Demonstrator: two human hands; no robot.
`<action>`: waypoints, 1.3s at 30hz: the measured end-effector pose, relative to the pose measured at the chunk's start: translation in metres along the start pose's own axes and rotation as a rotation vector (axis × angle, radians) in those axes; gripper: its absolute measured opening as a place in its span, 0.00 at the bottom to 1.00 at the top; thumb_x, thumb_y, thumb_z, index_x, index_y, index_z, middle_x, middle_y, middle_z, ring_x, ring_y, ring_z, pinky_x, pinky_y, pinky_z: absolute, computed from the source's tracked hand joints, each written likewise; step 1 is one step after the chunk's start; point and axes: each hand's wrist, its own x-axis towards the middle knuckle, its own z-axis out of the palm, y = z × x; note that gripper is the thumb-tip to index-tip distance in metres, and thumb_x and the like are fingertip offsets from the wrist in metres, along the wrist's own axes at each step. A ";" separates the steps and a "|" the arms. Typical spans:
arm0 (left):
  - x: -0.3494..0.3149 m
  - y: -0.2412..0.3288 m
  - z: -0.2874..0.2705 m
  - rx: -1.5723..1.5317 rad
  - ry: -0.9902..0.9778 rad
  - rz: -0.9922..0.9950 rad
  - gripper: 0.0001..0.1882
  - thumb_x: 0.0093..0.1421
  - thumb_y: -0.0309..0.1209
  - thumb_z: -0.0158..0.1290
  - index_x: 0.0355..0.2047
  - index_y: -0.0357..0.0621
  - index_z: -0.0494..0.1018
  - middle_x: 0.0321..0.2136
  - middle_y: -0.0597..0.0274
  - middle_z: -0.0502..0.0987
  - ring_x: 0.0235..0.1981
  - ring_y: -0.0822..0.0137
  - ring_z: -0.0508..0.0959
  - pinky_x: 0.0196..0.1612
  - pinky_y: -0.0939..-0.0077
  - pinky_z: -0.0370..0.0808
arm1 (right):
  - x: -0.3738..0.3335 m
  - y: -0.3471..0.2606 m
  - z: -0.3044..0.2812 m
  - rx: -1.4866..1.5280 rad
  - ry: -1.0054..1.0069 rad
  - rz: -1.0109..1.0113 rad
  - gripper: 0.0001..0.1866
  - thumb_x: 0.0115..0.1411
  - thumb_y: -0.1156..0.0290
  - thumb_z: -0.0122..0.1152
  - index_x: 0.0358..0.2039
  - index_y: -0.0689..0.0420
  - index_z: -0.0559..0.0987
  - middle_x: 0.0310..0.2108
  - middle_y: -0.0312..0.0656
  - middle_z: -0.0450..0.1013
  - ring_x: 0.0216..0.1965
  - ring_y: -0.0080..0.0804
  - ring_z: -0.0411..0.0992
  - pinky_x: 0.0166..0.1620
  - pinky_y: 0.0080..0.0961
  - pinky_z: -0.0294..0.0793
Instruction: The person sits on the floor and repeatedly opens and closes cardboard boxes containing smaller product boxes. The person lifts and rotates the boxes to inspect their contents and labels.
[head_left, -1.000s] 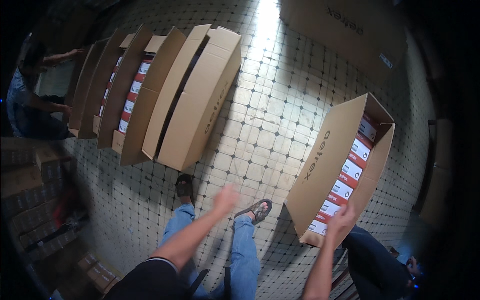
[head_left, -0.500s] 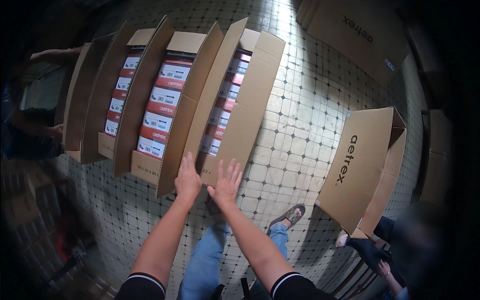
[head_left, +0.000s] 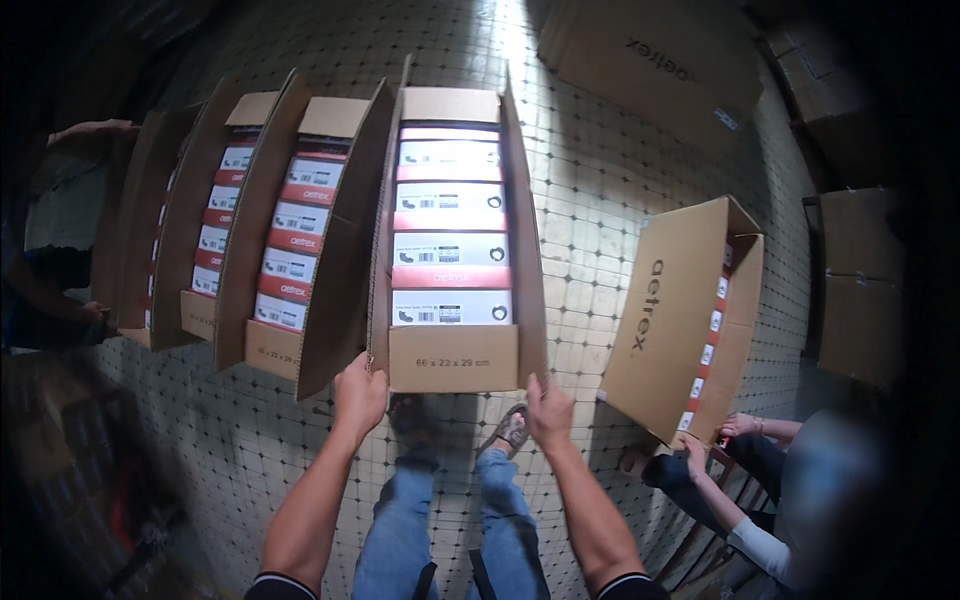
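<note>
Head view: left hand (head_left: 360, 395) and right hand (head_left: 549, 410), lower centre, each grasp a flap corner of the open carton (head_left: 452, 366), mid-frame, seemingly holding flaps apart above red-and-white boxes (head_left: 468, 248). Tiled floor (head_left: 580, 270) beneath. Dim room; cartons (head_left: 270, 346) rowed left, another carton (head_left: 668, 295) right.

Matt board, glossy print
Open carton (head_left: 440, 379): brown corrugated cardboard; shoeboxes (head_left: 470, 277): smooth printed card; floor tiles (head_left: 580, 262): shiny; jeans (head_left: 395, 520): denim cloth.
</note>
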 end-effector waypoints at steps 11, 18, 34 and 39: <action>0.022 0.187 -0.023 -0.225 0.753 0.753 0.23 0.59 0.39 0.55 0.52 0.41 0.72 0.39 0.50 0.79 0.40 0.59 0.79 0.45 0.69 0.73 | 0.213 -0.162 -0.166 -0.296 0.410 -0.491 0.15 0.64 0.56 0.49 0.33 0.56 0.72 0.24 0.51 0.76 0.28 0.53 0.77 0.33 0.49 0.75; 0.098 0.248 -0.045 -0.285 0.770 0.442 0.18 0.58 0.47 0.45 0.36 0.49 0.78 0.30 0.53 0.81 0.35 0.50 0.80 0.38 0.58 0.73 | 0.285 -0.193 -0.172 0.231 0.170 -0.499 0.33 0.65 0.39 0.39 0.52 0.54 0.73 0.51 0.55 0.71 0.57 0.50 0.66 0.58 0.40 0.64; 0.147 0.291 -0.082 -0.344 0.732 0.306 0.18 0.53 0.44 0.44 0.32 0.48 0.79 0.31 0.54 0.81 0.37 0.51 0.80 0.40 0.59 0.74 | 0.318 -0.193 -0.143 0.320 0.178 -0.311 0.35 0.65 0.36 0.31 0.60 0.46 0.69 0.52 0.50 0.72 0.57 0.49 0.68 0.59 0.40 0.64; 0.152 0.292 -0.083 -0.348 0.727 0.315 0.19 0.54 0.44 0.43 0.32 0.49 0.80 0.31 0.55 0.82 0.37 0.52 0.80 0.39 0.59 0.74 | 0.319 -0.196 -0.145 0.297 0.178 -0.313 0.36 0.66 0.36 0.30 0.60 0.47 0.69 0.53 0.50 0.72 0.57 0.50 0.67 0.59 0.40 0.64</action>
